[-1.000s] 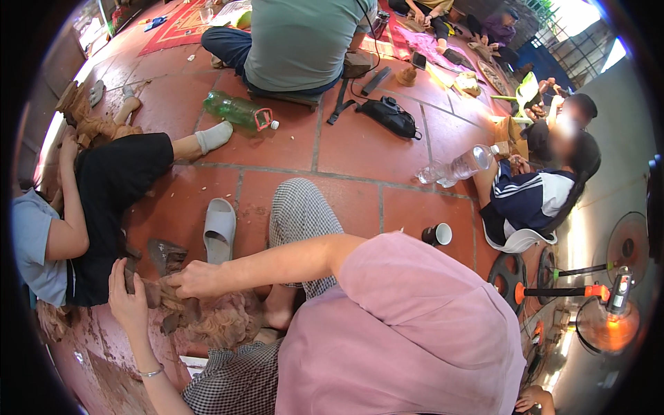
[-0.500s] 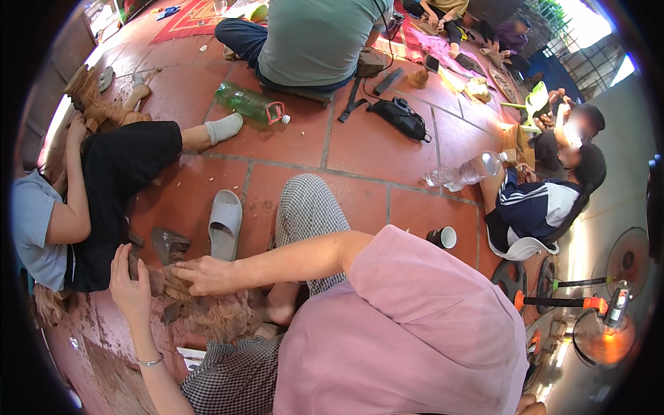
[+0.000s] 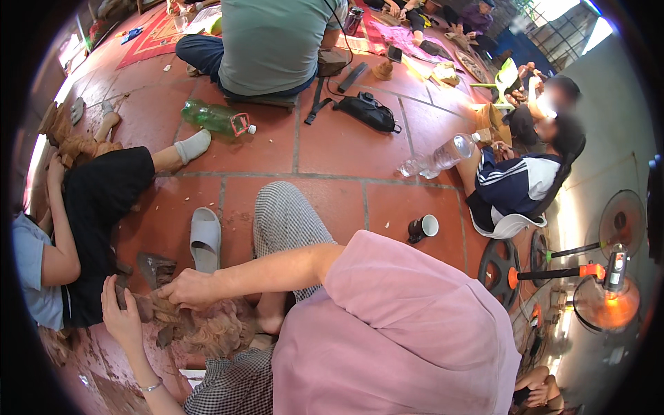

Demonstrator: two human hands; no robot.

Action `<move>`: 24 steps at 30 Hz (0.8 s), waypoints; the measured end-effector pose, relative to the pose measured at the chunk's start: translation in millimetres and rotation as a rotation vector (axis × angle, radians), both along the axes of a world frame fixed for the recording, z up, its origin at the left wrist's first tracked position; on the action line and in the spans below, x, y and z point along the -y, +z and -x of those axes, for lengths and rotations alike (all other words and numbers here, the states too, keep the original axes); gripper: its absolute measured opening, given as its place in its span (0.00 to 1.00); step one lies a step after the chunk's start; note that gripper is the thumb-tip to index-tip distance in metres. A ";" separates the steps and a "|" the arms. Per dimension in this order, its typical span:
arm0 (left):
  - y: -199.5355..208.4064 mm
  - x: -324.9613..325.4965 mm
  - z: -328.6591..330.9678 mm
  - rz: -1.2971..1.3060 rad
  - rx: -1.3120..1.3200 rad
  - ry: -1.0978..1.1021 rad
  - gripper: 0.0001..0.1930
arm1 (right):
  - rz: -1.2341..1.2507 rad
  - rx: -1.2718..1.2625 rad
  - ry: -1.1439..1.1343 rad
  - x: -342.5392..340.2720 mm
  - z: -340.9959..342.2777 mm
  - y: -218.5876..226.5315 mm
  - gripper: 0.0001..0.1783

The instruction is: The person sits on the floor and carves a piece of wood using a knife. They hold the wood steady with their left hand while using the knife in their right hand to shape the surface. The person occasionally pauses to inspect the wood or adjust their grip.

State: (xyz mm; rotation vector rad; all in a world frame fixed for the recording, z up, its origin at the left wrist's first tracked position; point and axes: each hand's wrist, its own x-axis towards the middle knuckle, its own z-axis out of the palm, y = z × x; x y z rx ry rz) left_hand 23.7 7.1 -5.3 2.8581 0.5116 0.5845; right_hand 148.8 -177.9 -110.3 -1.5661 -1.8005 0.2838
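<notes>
Low in front of my lap sits a brown piece that looks like carved wood (image 3: pixel 221 328), with a rough, curly surface. My right hand (image 3: pixel 190 289) lies at its upper left part with the fingers curled. What the curled fingers hold, if anything, is hidden. Beside the same piece, on its left, my left hand (image 3: pixel 124 319) is upright with fingers stretched; a silver bracelet (image 3: pixel 151 385) circles that wrist. The palm faces the brown wood and seems to touch its end. A dark grey-brown chunk (image 3: pixel 155 268) lies on the floor just beyond my hands.
A grey slipper (image 3: pixel 205 238) lies beyond my right forearm. A black cup (image 3: pixel 422 228), a clear bottle (image 3: pixel 443 158), a green bottle (image 3: pixel 213 117) and a black pouch (image 3: pixel 366 112) rest on the tiles. People sit left, ahead and right. A fan (image 3: pixel 605 301) stands at right.
My right hand's fingers went from stretched over the brown wood to curled in, and it shifted slightly back. My left hand stays beside the piece. The whole view has shifted a little.
</notes>
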 end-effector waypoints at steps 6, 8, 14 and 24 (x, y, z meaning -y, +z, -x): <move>-2.4 -2.9 1.5 -0.012 0.000 -0.029 0.19 | -0.296 -0.201 -0.098 16.5 16.5 -24.6 0.11; -0.6 -3.1 0.8 -0.019 -0.009 -0.020 0.19 | -0.343 -0.209 -0.114 12.1 17.6 -34.4 0.11; -0.2 -1.3 1.7 -0.001 -0.025 -0.006 0.19 | -0.358 -0.190 -0.100 12.3 18.7 -38.1 0.11; 0.0 -4.1 4.0 -0.001 -0.020 -0.005 0.19 | -0.316 -0.141 -0.062 7.3 5.6 -14.9 0.09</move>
